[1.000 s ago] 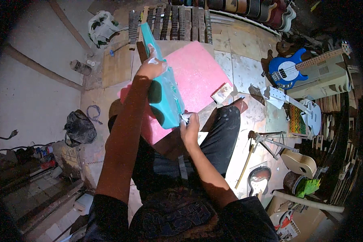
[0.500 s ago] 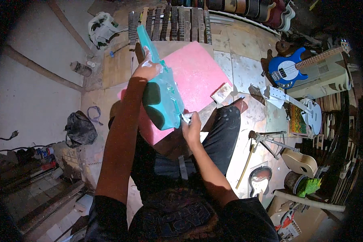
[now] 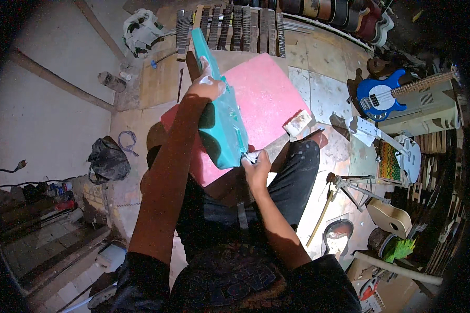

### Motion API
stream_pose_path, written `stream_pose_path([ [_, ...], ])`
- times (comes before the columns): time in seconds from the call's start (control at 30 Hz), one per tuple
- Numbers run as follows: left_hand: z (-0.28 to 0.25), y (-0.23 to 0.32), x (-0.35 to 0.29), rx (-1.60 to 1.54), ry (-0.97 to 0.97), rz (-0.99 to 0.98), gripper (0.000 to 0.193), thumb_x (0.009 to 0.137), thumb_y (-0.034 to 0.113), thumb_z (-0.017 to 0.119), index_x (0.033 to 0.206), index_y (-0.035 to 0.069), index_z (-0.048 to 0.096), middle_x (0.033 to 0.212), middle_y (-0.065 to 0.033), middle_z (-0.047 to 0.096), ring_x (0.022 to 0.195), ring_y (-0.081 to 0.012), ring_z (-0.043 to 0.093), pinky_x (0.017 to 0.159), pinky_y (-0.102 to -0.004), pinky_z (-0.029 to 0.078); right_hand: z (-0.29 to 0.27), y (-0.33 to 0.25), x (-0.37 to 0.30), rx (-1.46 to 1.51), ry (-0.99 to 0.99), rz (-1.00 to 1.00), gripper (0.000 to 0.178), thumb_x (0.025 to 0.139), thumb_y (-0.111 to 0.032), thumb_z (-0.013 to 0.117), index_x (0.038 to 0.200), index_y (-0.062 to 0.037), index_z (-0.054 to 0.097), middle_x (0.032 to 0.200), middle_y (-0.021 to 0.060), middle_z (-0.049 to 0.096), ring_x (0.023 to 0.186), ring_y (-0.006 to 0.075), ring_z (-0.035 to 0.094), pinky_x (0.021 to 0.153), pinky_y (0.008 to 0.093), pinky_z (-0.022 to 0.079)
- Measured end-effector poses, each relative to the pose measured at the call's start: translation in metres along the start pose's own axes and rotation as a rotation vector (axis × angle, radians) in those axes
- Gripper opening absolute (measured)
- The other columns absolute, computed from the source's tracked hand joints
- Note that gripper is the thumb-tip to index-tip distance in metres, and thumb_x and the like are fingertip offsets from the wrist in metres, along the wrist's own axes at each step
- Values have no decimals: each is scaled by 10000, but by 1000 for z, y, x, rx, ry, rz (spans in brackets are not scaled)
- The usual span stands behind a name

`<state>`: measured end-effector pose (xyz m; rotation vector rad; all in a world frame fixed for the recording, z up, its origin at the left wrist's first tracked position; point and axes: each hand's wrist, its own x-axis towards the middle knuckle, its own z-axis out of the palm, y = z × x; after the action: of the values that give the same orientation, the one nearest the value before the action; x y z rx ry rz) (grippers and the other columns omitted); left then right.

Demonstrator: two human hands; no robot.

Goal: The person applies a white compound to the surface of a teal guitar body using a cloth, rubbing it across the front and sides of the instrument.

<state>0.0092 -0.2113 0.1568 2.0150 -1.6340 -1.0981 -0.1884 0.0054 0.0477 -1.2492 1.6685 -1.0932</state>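
A teal electric guitar (image 3: 223, 136) stands tilted on its edge over my lap, neck pointing away. My left hand (image 3: 209, 86) is closed around it where the neck meets the body; some white residue marks the skin. At the body's near end, my right hand (image 3: 257, 166) pinches a small folded white piece (image 3: 252, 156) against the rim; whether it is paper or cloth I cannot make out. Under the guitar lies a flat pink board (image 3: 263, 99). Part of the body is hidden by my left forearm and its shadow.
A cream comb-edged piece (image 3: 297, 123) sits on the board's right corner. Several fretted necks (image 3: 235, 31) lie in a row at the back. To the right are a blue bass guitar (image 3: 378, 96), a pale guitar (image 3: 408, 156) and a metal stand (image 3: 350, 183). A black bag (image 3: 108, 159) rests left.
The view has shifted, so everything sits slightly further right. The guitar's face shows less now, as if turned more on edge. My right hand stays at its near end.
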Motion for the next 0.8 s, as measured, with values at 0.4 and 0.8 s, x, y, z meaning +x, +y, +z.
stream_pose_path([
  [0.4, 7, -3, 9, 67, -14, 69, 1168, 848, 334, 630, 1555, -108, -187, 1199, -340, 672, 1114, -347, 680, 973, -376, 503, 10, 20, 12, 156, 33, 192, 309, 805, -54, 760, 1070, 70, 659, 1003, 168, 698, 910, 228, 668, 833, 375, 527],
  [0.8, 5, 4, 2, -21, -38, 20, 1146, 867, 330, 624, 1594, 5, -200, 1109, -214, 686, 1051, -311, 653, 975, -356, 497, 10, 21, 3, 87, 55, 179, 299, 805, -48, 764, 1067, 59, 667, 1031, 173, 708, 938, 239, 683, 836, 379, 538],
])
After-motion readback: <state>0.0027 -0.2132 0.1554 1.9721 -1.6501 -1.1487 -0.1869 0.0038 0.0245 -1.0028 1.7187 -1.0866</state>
